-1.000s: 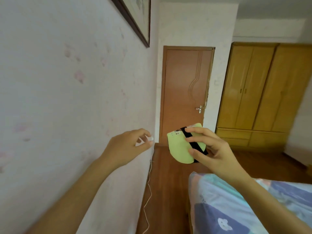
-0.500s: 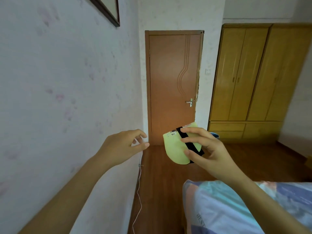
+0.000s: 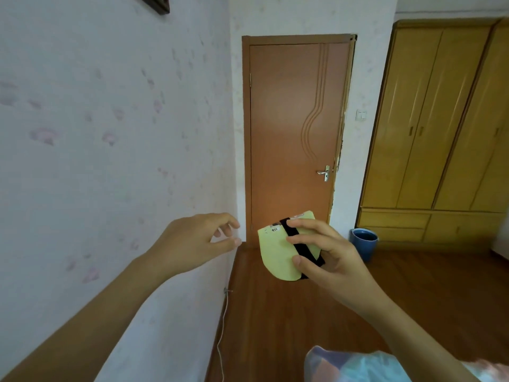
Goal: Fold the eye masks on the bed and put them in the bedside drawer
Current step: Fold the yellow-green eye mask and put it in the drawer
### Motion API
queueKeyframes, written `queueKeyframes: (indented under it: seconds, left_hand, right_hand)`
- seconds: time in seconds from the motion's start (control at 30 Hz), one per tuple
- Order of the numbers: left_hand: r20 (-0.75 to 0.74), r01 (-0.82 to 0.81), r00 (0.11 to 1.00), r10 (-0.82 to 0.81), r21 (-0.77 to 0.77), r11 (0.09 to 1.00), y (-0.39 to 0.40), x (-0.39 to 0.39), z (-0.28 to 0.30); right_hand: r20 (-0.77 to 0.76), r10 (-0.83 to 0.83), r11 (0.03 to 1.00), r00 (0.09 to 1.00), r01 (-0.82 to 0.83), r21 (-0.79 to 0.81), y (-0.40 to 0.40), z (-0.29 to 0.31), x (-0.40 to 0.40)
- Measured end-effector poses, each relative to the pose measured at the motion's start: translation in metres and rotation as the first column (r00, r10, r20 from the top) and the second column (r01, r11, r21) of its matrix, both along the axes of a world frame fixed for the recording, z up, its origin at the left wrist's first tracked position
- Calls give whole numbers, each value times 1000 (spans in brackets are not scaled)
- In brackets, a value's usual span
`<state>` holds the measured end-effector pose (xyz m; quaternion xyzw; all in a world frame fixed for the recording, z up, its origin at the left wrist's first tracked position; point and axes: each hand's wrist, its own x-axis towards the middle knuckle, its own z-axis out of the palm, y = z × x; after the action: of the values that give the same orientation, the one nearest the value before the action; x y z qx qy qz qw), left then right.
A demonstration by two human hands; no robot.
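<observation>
Head view. I see my right hand (image 3: pixel 327 255) raised in front of the closed door (image 3: pixel 297 133), its grip pinched on a folded pale-green eye mask (image 3: pixel 276 252): the thumb presses the near face and the fingers (image 3: pixel 305 238) lie over the black strap (image 3: pixel 301 248) that crosses the fold. The mask is in the air, well above the wooden floor (image 3: pixel 303 312) and clear of the corner of the bed (image 3: pixel 355 365) at the bottom edge. My left hand (image 3: pixel 192 244) hovers just beside the mask, near the papered wall (image 3: pixel 110 161); its grip is loosely spread, thumb and forefinger apart and holding nothing.

Risks, as I judge them: the fold is kept only by finger pressure, so a slackened pinch would let the halves spring apart or the strap slip free; the mask could then drop to the floor. No bedside drawer is in view, so I must turn to find it, and that turn may loosen the hold.

Orientation: the mask's long axis runs from upper right to lower left, the rounded end pointing down toward the floor and the squarer, labelled edge up toward the door. The strap runs diagonally from upper left to lower right.
</observation>
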<state>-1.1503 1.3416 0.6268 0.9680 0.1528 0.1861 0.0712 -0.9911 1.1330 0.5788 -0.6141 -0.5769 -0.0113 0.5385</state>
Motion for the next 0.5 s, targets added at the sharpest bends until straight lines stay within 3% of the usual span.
queueKeyframes:
  seconds: [0.5]
  left_hand:
    - [-18,202,979,-202,8,979,200,275,-9]
  right_hand:
    - [-17,-174,985,985,174,-12,166,7,225]
